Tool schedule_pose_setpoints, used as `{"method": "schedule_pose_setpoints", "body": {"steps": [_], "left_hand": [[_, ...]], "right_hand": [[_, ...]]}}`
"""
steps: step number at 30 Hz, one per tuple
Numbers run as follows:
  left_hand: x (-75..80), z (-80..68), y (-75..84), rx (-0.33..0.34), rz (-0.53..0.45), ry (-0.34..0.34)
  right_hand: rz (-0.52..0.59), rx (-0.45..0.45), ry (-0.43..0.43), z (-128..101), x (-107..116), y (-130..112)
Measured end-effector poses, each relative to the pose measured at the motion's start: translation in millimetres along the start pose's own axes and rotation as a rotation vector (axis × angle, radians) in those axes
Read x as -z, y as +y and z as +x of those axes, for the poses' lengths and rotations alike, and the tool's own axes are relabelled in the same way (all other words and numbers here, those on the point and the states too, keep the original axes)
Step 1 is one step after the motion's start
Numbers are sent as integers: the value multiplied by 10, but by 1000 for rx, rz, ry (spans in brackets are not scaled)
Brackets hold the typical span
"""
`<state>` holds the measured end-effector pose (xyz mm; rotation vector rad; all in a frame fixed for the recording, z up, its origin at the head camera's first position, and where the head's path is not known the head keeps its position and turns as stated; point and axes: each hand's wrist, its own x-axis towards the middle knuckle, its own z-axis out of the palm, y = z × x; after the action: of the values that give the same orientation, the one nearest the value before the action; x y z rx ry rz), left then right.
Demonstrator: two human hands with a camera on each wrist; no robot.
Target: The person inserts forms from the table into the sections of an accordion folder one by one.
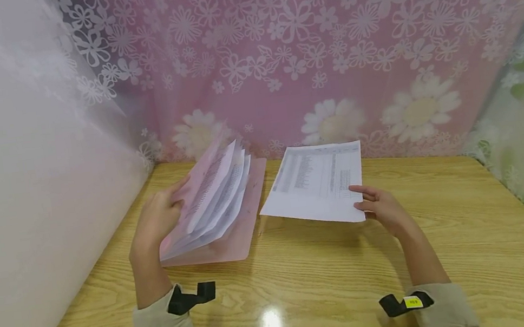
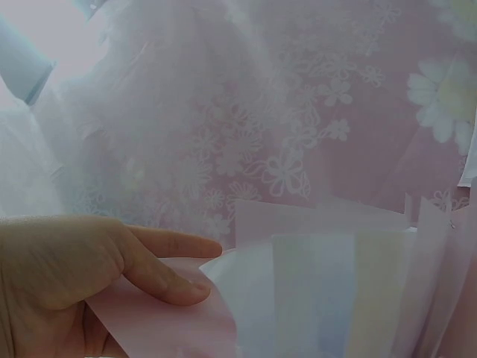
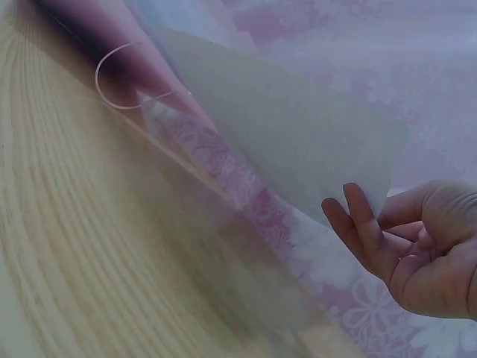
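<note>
Pink folder [image 1: 219, 212] fanned open in left hand [image 1: 158, 217]; printed sheet's [image 1: 315, 181] near corner pinched by right fingers [image 1: 364, 194].

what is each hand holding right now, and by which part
The left hand holds the pink expanding folder open by its raised front flap. The right hand pinches the printed sheet at its near right corner.

A light wooden counter [image 1: 335, 280] with a glossy, strongly grained top carries the things; a bright glare spot sits on its near edge. Directly on it, toward the back left corner, lies a pale pink translucent plastic expanding folder [image 1: 230, 227], its lower cover flat on the wood, with white printed sheets fanned up inside its pockets.
</note>
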<state>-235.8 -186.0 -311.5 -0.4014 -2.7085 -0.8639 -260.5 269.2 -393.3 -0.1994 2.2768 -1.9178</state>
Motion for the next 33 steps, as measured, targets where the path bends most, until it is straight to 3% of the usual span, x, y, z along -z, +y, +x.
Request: {"method": "schedule_pose_setpoints", "body": {"steps": [13,33], "left_hand": [[14,-8,15,3,17,3],[-4,-1,-12,-9,7,17]], "right_hand": [[23,15,-13,-45,-218,-237],[6,-3,4,-35,-456,-310]]}}
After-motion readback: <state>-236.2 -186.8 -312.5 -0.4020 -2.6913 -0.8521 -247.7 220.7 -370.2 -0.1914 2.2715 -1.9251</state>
